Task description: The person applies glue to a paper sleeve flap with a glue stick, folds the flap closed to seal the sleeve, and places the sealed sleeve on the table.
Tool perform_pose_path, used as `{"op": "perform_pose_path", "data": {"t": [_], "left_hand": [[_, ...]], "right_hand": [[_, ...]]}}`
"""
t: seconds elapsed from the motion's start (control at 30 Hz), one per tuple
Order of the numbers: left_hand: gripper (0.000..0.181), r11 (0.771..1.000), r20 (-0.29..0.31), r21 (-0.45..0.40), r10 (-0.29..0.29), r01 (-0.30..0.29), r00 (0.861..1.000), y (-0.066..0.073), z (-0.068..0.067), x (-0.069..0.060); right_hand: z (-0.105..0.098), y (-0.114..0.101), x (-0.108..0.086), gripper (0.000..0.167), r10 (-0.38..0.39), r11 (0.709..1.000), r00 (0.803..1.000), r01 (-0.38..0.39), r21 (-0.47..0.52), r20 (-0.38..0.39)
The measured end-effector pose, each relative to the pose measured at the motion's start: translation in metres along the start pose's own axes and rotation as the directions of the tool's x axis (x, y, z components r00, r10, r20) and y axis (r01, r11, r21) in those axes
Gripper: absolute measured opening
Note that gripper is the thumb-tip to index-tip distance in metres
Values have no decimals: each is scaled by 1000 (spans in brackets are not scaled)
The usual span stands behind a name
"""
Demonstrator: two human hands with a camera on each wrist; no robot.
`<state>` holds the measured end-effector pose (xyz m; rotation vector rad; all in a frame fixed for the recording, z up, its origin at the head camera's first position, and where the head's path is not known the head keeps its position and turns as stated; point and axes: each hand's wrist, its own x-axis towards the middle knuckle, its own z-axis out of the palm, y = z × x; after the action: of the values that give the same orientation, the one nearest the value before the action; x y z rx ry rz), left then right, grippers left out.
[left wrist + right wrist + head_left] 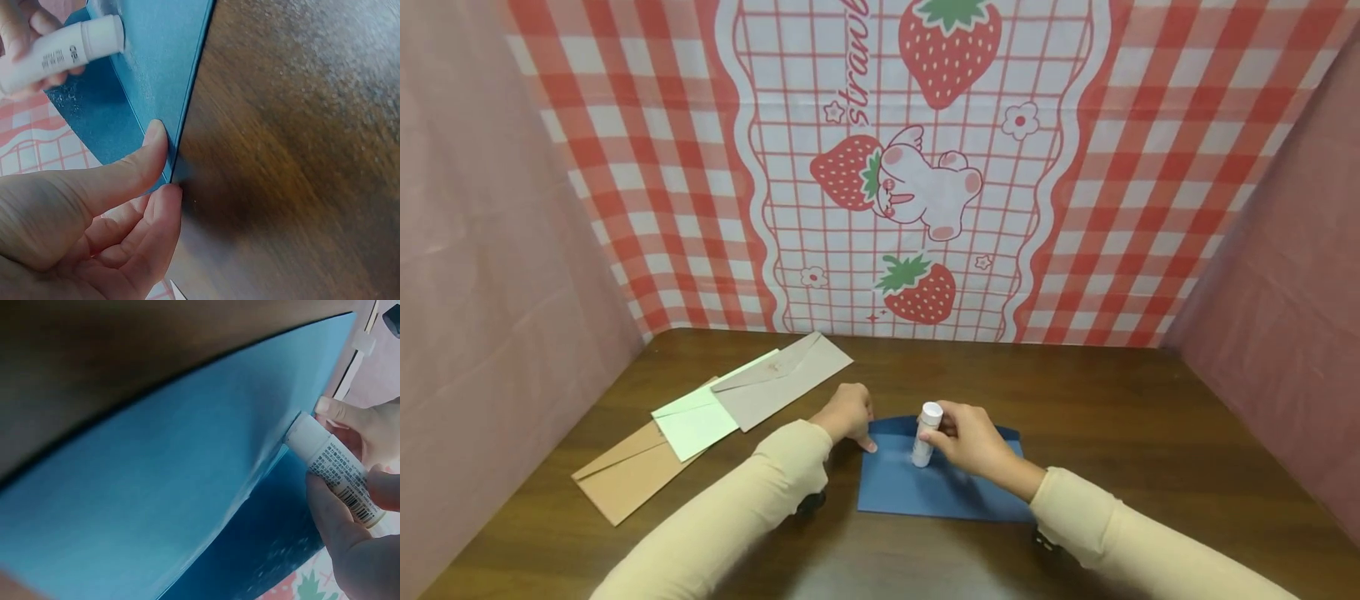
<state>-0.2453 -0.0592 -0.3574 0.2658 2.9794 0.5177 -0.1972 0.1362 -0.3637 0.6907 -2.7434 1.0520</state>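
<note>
A blue envelope [902, 492] lies on the table with its darker flap [891, 427] unfolded away from the person. My right hand [973, 437] grips a white glue stick [923, 442] between thumb and fingers, its lower end at the envelope near the flap fold. Printed text and a barcode show on the glue stick [340, 475] in the right wrist view. At the envelope's left corner, my left hand [847, 414] pinches the edge. In the left wrist view its thumb [147, 153] lies on top and the curled fingers sit at the edge. Shiny smears run along the fold.
Left of the hands, a grey envelope [790, 379], a light green envelope [696, 425] and a tan envelope [632, 475] overlap on the brown wooden table [1112, 417]. A red-and-white strawberry cloth [925, 192] hangs behind; pink cloth [497, 275] covers the sides.
</note>
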Motion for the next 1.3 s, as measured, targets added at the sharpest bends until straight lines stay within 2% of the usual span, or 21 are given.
{"op": "perform_pose_path", "data": {"t": [0.17,0.27,0.3,0.4,0.5,0.53,0.67,0.8,0.97,1.13,1.3], "left_hand": [[37,1000,22,-20,-14,14,1000,-2,0,2],[38,1000,30,-22,-14,14,999,-6,4,8],[39,1000,21,-20,6,-5,1000,-10,9,13],[40,1000,27,-22,9,-9,1000,-12,12,17],[40,999,32,-34,1,0,999,-10,9,13],[39,999,39,-36,-18,20,999,-6,4,7],[36,1000,12,-21,-10,10,1000,-1,-1,-2],[36,1000,4,-16,-2,3,1000,-1,-2,-3],[35,1000,2,-28,-7,7,1000,-4,0,0],[34,998,5,-60,-7,7,1000,-4,0,-1],[34,998,6,-55,-3,3,1000,-2,1,0]], "right_hand": [[-11,7,-10,23,29,999,999,-30,-21,-20],[-17,12,-14,22,21,999,999,-23,-48,-35],[-19,14,-16,22,16,998,999,-19,-55,-38],[-26,17,-19,21,13,996,999,-16,-84,-36],[-32,20,-22,18,17,994,999,-19,-107,-27],[-33,21,-22,18,20,993,999,-23,-112,-27],[-40,25,-25,17,25,991,999,-29,-130,-35],[-45,29,-27,18,27,989,999,-33,-143,-39],[-51,32,-21,15,-14,987,1000,15,-162,5],[-58,23,-11,15,-42,977,998,52,-208,55],[-52,9,1,15,-61,984,996,72,-166,66]]}}
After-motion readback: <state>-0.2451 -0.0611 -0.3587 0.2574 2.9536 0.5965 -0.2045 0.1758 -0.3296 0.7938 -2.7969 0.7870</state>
